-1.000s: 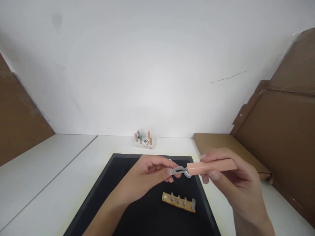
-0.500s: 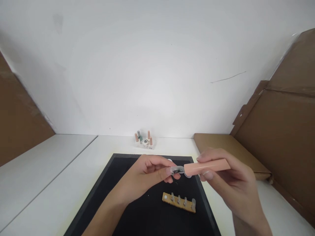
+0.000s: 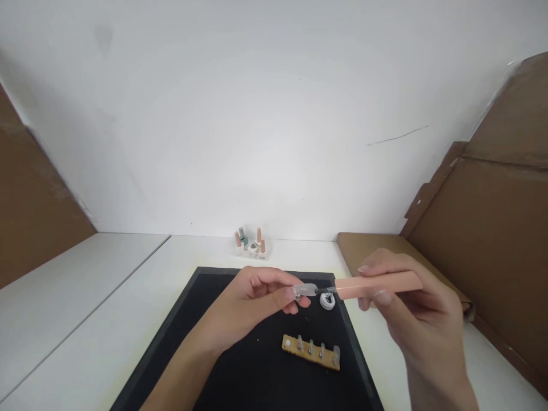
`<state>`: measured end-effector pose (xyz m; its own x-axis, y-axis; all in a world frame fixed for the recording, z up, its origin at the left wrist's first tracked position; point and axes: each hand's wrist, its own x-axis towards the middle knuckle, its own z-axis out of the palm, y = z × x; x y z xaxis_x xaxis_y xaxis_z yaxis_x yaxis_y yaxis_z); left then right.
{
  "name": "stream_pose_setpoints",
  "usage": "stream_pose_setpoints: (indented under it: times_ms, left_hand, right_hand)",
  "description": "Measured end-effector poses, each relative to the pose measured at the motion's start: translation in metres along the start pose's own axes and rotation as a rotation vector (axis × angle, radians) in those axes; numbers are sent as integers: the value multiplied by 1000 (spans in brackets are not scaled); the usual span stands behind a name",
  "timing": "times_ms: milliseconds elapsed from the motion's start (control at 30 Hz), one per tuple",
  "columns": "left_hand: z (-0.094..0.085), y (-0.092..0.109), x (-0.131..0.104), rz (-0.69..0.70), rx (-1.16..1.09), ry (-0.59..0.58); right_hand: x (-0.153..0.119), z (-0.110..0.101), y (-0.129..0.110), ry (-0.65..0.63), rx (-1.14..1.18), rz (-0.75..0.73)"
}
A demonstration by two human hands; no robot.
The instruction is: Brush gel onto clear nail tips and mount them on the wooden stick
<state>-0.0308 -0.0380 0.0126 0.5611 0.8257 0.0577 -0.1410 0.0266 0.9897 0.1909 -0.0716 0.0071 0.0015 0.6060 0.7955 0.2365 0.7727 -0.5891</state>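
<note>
Left grip (image 3: pixel 257 299): nail tip (image 3: pixel 305 289); right grip (image 3: pixel 423 319): brush (image 3: pixel 370 284).

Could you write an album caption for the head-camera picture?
Left hand pinches a translucent plastic nail tip; the right hand holds a slim peach-handled brush near its end, above a black rectangular mat.

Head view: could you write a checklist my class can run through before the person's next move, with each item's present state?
1. Small clear nail-shaped piece held by the left hand: ok, between thumb and fingers.
2. Brush with a long peach handle held by the right hand: ok.
3. Dark brush tip clear of the piece: cannot tell, they meet in this view.
4. Even coating on the piece: cannot tell, too small.
5. Yellow-brown scalloped strip lying on the black rectangular mat: ok, with four clear pieces upright on it.
</note>
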Motion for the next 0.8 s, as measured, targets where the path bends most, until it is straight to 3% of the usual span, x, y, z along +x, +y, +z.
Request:
stream_pose_setpoints:
  times_ms: [300,800]
  left_hand:
    - [11,16,1,-3,-87,-14]
    - [2,1,-1,14,-17,16]
  right_hand:
    - [10,11,-14,-90,55,-8]
    - [0,0,2,7,-32,-38]
